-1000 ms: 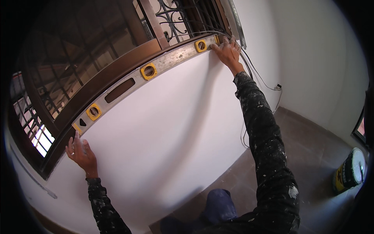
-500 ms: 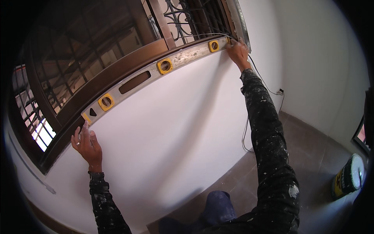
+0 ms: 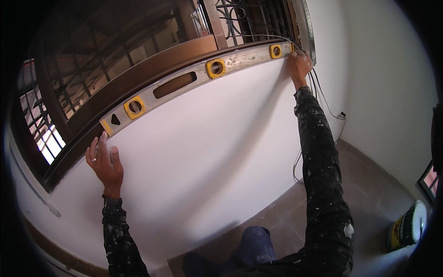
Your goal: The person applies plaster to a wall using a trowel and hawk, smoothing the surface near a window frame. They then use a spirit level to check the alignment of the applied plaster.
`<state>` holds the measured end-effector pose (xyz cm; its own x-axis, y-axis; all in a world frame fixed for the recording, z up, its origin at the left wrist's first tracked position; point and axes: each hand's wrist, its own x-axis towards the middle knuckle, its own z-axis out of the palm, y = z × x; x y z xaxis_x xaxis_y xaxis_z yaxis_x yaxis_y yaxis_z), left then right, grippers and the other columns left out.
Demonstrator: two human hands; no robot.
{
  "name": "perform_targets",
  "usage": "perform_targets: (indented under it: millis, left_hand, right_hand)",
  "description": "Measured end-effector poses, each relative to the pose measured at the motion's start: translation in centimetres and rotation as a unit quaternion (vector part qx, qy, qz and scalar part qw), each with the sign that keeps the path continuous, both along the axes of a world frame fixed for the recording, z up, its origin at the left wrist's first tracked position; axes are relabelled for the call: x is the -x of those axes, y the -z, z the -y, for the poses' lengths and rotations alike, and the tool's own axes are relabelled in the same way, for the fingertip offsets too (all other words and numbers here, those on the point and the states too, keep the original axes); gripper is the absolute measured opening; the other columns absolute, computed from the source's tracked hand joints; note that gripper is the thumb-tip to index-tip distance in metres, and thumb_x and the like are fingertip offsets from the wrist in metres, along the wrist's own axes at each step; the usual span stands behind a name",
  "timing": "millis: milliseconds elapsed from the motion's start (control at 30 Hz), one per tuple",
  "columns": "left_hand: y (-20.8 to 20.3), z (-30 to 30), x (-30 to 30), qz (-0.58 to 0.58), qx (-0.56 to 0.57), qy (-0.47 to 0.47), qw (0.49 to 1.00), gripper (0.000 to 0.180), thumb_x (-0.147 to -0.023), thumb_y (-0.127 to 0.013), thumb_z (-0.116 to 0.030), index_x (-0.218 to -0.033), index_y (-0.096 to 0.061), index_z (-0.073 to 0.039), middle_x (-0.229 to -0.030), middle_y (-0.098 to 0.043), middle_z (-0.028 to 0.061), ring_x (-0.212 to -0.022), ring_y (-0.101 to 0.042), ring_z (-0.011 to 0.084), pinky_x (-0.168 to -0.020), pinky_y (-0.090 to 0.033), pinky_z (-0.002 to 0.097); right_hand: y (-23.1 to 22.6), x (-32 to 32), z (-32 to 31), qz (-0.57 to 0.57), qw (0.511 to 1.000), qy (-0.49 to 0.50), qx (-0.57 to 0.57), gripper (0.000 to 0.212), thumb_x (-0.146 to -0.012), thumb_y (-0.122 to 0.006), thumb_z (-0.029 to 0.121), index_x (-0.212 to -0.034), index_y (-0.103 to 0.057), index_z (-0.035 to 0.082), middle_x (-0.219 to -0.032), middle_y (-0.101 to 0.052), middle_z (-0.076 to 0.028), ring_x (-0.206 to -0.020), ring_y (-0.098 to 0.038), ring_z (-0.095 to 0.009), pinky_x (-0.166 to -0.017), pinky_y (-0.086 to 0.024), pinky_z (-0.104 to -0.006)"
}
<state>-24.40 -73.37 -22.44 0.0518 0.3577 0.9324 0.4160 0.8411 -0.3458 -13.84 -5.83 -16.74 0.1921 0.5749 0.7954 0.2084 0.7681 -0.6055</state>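
A long silver spirit level (image 3: 240, 57) with yellow-framed vials lies along the lower edge of the brown window frame (image 3: 152, 64), on the top of the white wall. My left hand (image 3: 107, 164) is at its left end, palm raised, fingers stretched and thumb apart. The fingertips touch the level's lower corner from beneath. At the far right end, my right hand (image 3: 300, 64) has its fingers bent around the level's tip. Both sleeves are black and spattered with white paint.
White wall (image 3: 207, 152) drops below the level to a dark tiled floor (image 3: 364, 184). Black cables (image 3: 318, 87) hang by my right hand and run to a socket (image 3: 341, 114). A paint bucket (image 3: 407, 226) stands at the lower right. Metal bars show through the window.
My view has shifted, so the window and level appear farther right and slightly higher. Both hands stay at the level's ends; the right fingers look more curled at its tip.
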Motion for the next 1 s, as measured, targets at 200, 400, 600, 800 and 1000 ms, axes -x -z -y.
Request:
perform_targets:
  millis: [200, 400, 600, 800, 1000]
  left_hand:
    - [0.1, -0.3, -0.1, -0.02, -0.04, 0.002, 0.999, 0.048, -0.104, -0.047, -0.036, -0.135, -0.055, 0.0, -0.137, -0.06, 0.0144, -0.137, -0.045, 0.0312, -0.116, -0.022, 0.0527]
    - [-0.1, -0.8, -0.1, -0.04, -0.034, -0.063, 0.997, 0.045, -0.104, -0.045, -0.035, -0.131, -0.059, -0.002, -0.136, -0.06, 0.0141, -0.136, -0.046, 0.0316, -0.116, -0.02, 0.0523]
    - [0.1, -1.0, -0.2, -0.037, -0.032, -0.052, 0.997, 0.04, -0.103, -0.046, -0.03, -0.128, -0.06, -0.002, -0.132, -0.061, 0.0141, -0.134, -0.047, 0.0328, -0.115, -0.022, 0.0515]
    - [0.0, -1.0, -0.4, -0.049, -0.021, -0.043, 0.998, 0.038, -0.102, -0.05, -0.026, -0.129, -0.06, -0.001, -0.128, -0.062, 0.0162, -0.125, -0.05, 0.0326, -0.112, -0.025, 0.0487]
    - [0.0, -1.1, -0.6, -0.04, -0.025, -0.033, 0.998, 0.037, -0.102, -0.051, -0.025, -0.128, -0.06, 0.0, -0.126, -0.063, 0.0166, -0.121, -0.05, 0.0337, -0.109, -0.029, 0.047]
  right_hand:
    - [1.6, 1.9, 0.5, -0.097, 0.994, 0.028, -0.041, 0.044, -0.098, -0.043, 0.032, -0.122, -0.071, 0.009, -0.147, -0.049, -0.025, -0.14, -0.038, -0.041, -0.119, -0.016, -0.0569]
    - [2.0, 1.9, 0.2, -0.127, 0.989, 0.019, -0.07, 0.042, -0.096, -0.046, 0.032, -0.119, -0.072, 0.008, -0.143, -0.051, -0.027, -0.138, -0.039, -0.042, -0.118, -0.017, -0.0568]
    - [2.3, 2.3, -0.3, -0.143, 0.986, 0.01, -0.083, 0.041, -0.095, -0.047, 0.032, -0.117, -0.073, 0.009, -0.145, -0.048, -0.027, -0.14, -0.035, -0.042, -0.118, -0.016, -0.057]
    - [2.5, 2.4, -0.9, -0.153, 0.982, 0.027, -0.108, 0.037, -0.094, -0.053, 0.032, -0.115, -0.074, 0.011, -0.145, -0.048, -0.024, -0.138, -0.035, -0.04, -0.117, -0.017, -0.057]
    - [2.8, 2.6, -1.1, -0.161, 0.982, 0.029, -0.096, 0.036, -0.094, -0.054, 0.034, -0.114, -0.075, 0.012, -0.146, -0.047, -0.023, -0.139, -0.034, -0.04, -0.117, -0.016, -0.0576]
